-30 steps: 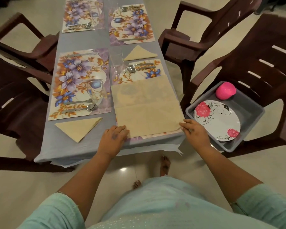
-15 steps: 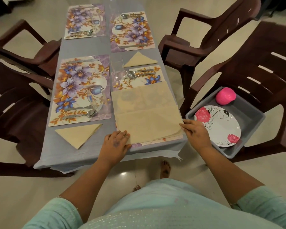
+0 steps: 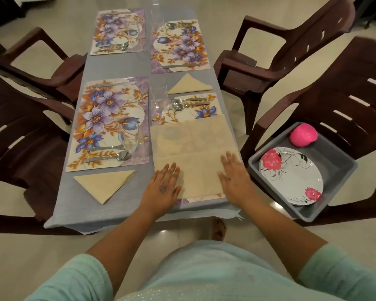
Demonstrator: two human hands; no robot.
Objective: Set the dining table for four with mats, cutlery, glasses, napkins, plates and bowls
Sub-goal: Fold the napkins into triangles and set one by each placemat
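Both hands moved from near corners of thin beige paper napkin [image 3: 193,157] onto its folded near half. Left hand [image 3: 162,187] and right hand [image 3: 233,172] flat, fingers straight, pressing crease. Napkin lies over near-right floral placemat [image 3: 195,109]. Fold step underway; triangle not yet formed.

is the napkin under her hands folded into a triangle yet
No. The napkin lies folded once into a flat rectangle, with both open hands, left and right, pressing it.

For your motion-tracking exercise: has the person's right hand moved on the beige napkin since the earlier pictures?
Yes. The right hand has slid inward from the napkin's right edge, away from the grey tray, and now lies flat.
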